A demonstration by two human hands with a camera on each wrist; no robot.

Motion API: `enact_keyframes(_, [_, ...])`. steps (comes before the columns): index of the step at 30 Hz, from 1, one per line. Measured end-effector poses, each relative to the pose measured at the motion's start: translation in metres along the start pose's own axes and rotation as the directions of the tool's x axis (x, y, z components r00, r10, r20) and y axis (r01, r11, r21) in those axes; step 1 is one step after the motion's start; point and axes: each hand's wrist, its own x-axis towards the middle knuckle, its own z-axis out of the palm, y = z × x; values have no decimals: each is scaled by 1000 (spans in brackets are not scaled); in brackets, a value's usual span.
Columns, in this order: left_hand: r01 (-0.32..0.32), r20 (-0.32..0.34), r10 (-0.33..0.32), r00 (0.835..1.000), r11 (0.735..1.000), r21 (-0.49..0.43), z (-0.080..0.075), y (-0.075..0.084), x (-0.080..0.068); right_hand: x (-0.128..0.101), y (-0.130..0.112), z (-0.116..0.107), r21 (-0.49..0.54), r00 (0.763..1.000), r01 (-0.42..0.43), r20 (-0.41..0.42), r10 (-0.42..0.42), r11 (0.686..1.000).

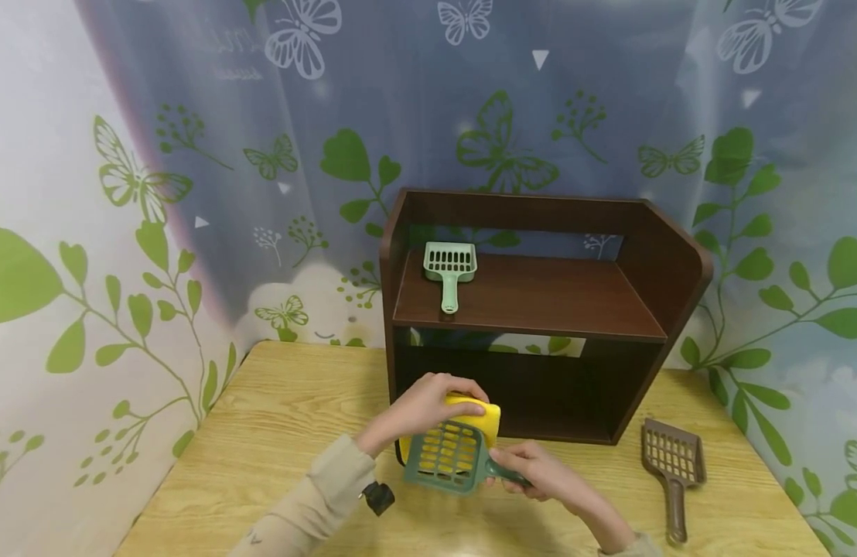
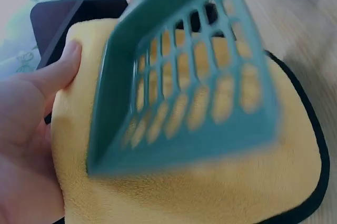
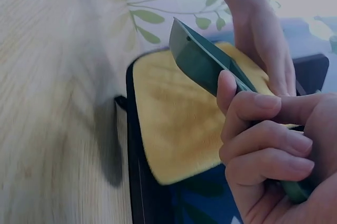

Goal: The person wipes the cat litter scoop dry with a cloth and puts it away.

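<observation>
My left hand (image 1: 428, 404) grips a yellow cloth (image 1: 489, 422) with black edging, thumb on its near face in the left wrist view. The dark green litter scoop (image 1: 438, 485) is held by its handle in my right hand (image 1: 540, 469), whose fingers curl round it in the right wrist view. The slotted scoop head lies in front of the cloth, with yellow showing through its slots. From the left wrist view I cannot tell whether scoop and cloth touch. Part of the cloth is hidden behind the scoop.
A dark brown two-tier shelf (image 1: 540, 290) stands at the back of the wooden table (image 1: 289, 418). On its upper tier lies a light green litter scoop (image 1: 450, 288). A brown litter scoop (image 1: 675, 495) lies on the table at the right. Patterned curtain (image 1: 401, 93) hangs behind.
</observation>
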Motion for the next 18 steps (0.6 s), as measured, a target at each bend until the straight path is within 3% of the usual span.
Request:
enact_keyframes(4, [58, -109, -56, 992, 998, 17, -7, -4, -6, -6, 2, -9, -8, 1000, 10, -27, -10, 1000])
enact_keyframes(9, [96, -221, -96, 971, 995, -14, -11, -9, -12, -14, 2, -19, -6, 999, 9, -53, -9, 1000])
enact_keyframes(18, [158, -381, -203, 902, 976, -147, 0, -15, -19, -23, 3, -31, 158, 986, -56, -147, 80, 986])
